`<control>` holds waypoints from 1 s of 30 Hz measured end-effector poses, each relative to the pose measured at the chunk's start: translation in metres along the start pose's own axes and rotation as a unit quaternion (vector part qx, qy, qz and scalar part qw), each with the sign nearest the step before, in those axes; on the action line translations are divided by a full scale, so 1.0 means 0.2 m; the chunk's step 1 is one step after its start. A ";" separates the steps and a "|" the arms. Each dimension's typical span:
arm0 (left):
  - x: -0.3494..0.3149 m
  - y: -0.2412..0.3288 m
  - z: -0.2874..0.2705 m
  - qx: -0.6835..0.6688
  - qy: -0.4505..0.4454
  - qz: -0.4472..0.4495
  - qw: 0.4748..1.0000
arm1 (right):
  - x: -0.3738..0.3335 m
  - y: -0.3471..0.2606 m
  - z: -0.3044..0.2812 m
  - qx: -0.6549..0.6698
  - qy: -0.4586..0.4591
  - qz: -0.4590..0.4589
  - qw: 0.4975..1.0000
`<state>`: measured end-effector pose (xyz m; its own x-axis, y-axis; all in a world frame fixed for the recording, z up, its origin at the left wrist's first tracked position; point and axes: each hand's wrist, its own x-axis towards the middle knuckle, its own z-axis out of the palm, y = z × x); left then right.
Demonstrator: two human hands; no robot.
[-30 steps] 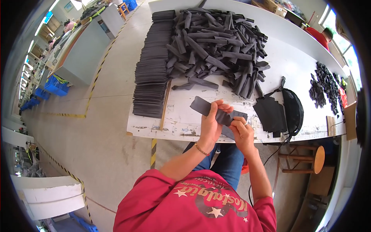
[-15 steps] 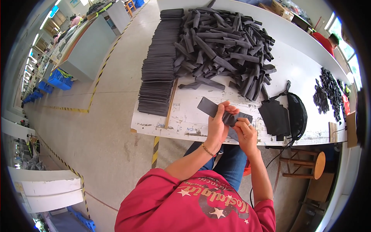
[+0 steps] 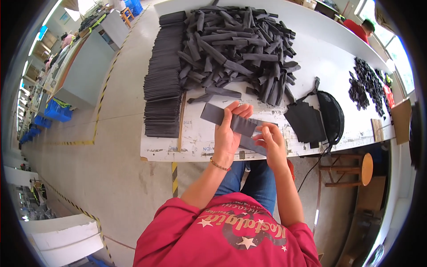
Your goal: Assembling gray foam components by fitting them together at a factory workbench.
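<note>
A flat dark grey fabric strip (image 3: pixel 242 126) is held in front of me, over the near edge of the white table (image 3: pixel 209 144). My left hand (image 3: pixel 229 133) is closed on its middle, thumb on top, with one end sticking out to the left. At the other end, the curled fingers of my right hand (image 3: pixel 271 140) pinch the fabric; part of the grip is hidden. A second dark strip (image 3: pixel 252 145) shows below the held one, between my hands. Beyond them lies a big loose heap of similar rolled or folded strips (image 3: pixel 240 49).
A long neat stack of flat dark pieces (image 3: pixel 162 89) runs along the table's left side. To the right lie several fanned dark pieces (image 3: pixel 306 122) beside a black curved pouch (image 3: pixel 331 118). A wooden stool (image 3: pixel 366 169) stands at the right. Someone in red (image 3: pixel 357 32) is behind the partition.
My right fingers have loosened and slid along the strip, which now lies flatter and more stretched out. The whole view has shifted, so the table appears farther left.
</note>
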<state>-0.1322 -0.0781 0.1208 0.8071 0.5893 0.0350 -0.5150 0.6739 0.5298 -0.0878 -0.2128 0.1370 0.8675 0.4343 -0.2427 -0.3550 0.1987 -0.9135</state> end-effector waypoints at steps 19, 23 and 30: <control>-0.01 0.08 -0.18 0.080 0.099 0.034 0.991 | 0.05 0.08 -0.03 -0.113 -0.077 -0.091 0.986; 0.00 0.09 -0.15 0.044 0.132 0.013 0.990 | 0.08 0.10 -0.04 -0.205 -0.115 -0.067 0.970; 0.00 0.02 -0.22 0.041 0.152 -0.009 0.987 | 0.08 0.09 -0.14 -0.182 -0.142 0.010 0.973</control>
<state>-0.1460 -0.0559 0.0852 0.6856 0.6926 -0.2242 -0.4659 0.6541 0.5959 -0.0704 -0.2274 0.1072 0.7120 0.6707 -0.2081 -0.1786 -0.1136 -0.9773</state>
